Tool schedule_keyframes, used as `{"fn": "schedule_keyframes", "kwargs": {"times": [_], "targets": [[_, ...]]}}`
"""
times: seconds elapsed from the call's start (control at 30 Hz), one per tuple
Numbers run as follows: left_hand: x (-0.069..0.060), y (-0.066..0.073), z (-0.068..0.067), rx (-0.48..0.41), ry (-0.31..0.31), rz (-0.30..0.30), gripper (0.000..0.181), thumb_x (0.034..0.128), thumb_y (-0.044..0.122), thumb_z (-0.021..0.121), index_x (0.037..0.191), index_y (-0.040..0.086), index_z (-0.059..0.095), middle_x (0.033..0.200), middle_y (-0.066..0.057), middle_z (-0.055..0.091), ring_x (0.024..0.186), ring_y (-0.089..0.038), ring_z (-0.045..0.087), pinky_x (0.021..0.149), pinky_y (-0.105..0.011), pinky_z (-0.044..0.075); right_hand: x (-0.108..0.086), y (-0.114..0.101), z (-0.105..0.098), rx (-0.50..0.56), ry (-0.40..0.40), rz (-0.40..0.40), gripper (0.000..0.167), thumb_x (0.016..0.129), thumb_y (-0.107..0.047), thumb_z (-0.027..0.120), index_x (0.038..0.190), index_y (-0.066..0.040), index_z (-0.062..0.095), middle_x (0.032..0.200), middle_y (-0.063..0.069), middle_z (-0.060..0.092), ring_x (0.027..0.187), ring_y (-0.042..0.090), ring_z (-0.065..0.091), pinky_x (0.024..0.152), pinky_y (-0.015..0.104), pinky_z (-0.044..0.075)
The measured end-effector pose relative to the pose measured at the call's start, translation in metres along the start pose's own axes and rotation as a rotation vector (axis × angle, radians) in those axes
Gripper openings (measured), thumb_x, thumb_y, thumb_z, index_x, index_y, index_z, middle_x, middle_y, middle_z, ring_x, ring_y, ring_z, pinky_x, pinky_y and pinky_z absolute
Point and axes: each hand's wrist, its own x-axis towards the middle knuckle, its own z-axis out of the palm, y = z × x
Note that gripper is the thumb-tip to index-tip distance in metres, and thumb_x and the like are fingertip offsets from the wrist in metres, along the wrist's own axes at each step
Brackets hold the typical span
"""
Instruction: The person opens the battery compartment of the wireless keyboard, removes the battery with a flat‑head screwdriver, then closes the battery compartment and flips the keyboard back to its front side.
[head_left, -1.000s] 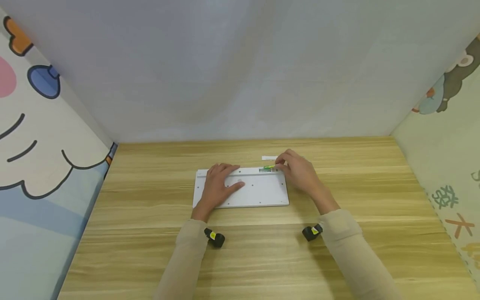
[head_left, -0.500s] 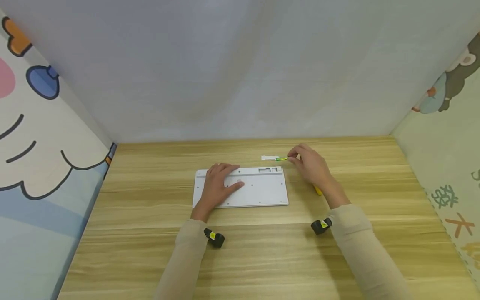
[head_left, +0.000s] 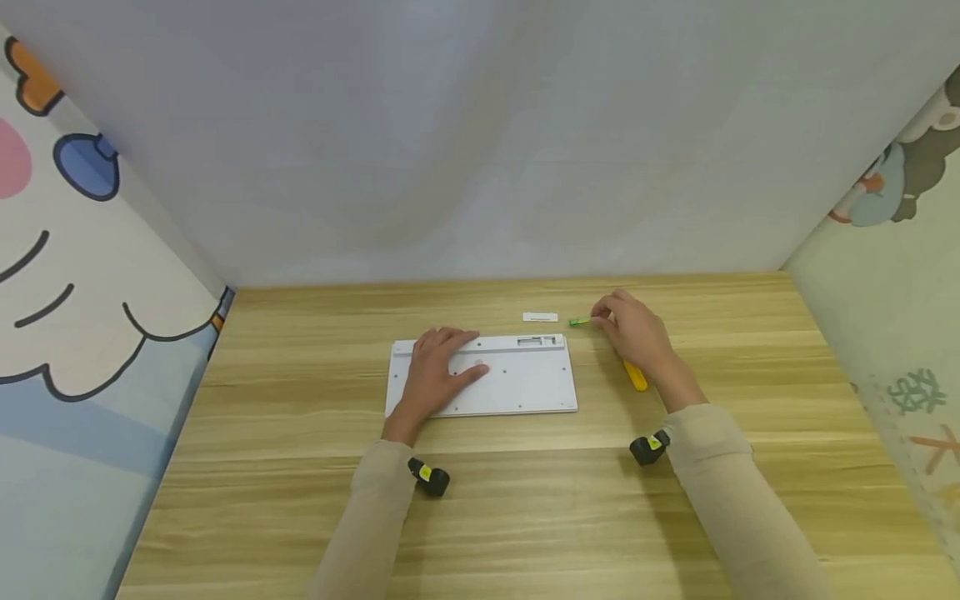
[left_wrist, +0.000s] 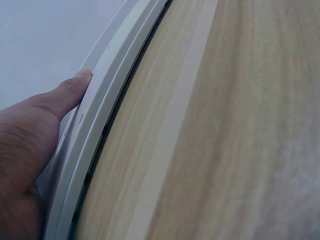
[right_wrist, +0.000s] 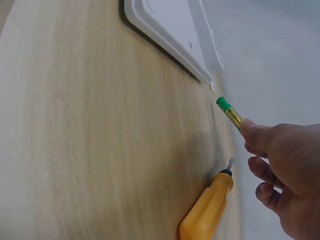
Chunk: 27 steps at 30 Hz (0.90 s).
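A white keyboard [head_left: 525,383] lies face down on the table, an open battery slot [head_left: 534,341] near its far right corner. My left hand [head_left: 435,375] rests on its left half, thumb spread over the underside and fingers toward the far edge. In the left wrist view the thumb [left_wrist: 70,92] lies against the keyboard's white surface. To the right of the keyboard, my right hand [head_left: 633,333] pinches a small green and gold battery [right_wrist: 230,113] between thumb and forefinger. Its other fingers are loosely curled. The battery's green end points away from the hand.
A small white battery cover [head_left: 540,317] lies beyond the keyboard's far edge. Under the right hand is a screwdriver [right_wrist: 207,207] with a yellow handle, partly hidden in the head view. A pale wall [head_left: 480,167] rises behind the wooden table [head_left: 525,517].
My right hand has lifted the battery away from the slot and carried it to the right. The screwdriver handle has come into sight beneath that hand. My left hand has stayed put.
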Motion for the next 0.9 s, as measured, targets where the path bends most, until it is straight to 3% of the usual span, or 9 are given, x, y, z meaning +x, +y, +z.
{"fn": "schedule_keyframes", "kwargs": {"times": [0.43, 0.9], "targets": [[0.0000, 0.0009, 0.0002, 0.000, 0.001, 0.006, 0.059, 0.0922, 0.047, 0.073, 0.143, 0.020, 0.058, 0.139, -0.008, 0.063, 0.137, -0.028, 0.054, 0.133, -0.049, 0.018, 0.0012, 0.0064, 0.0025, -0.116, -0.041, 0.011, 0.020, 0.102, -0.020, 0.063, 0.114, -0.006, 0.069, 0.110, 0.010, 0.065, 0.089, 0.026, 0.064, 0.081, 0.047, 0.058], [0.0004, 0.0000, 0.0010, 0.014, 0.000, -0.004, 0.059, 0.0917, 0.047, 0.073, 0.143, 0.022, 0.059, 0.138, -0.006, 0.063, 0.138, -0.027, 0.053, 0.133, -0.048, 0.018, -0.0003, 0.0068, 0.0043, -0.148, -0.054, -0.002, 0.017, 0.101, -0.019, 0.064, 0.111, -0.007, 0.072, 0.108, 0.011, 0.065, 0.090, 0.027, 0.064, 0.079, 0.046, 0.059]]}}
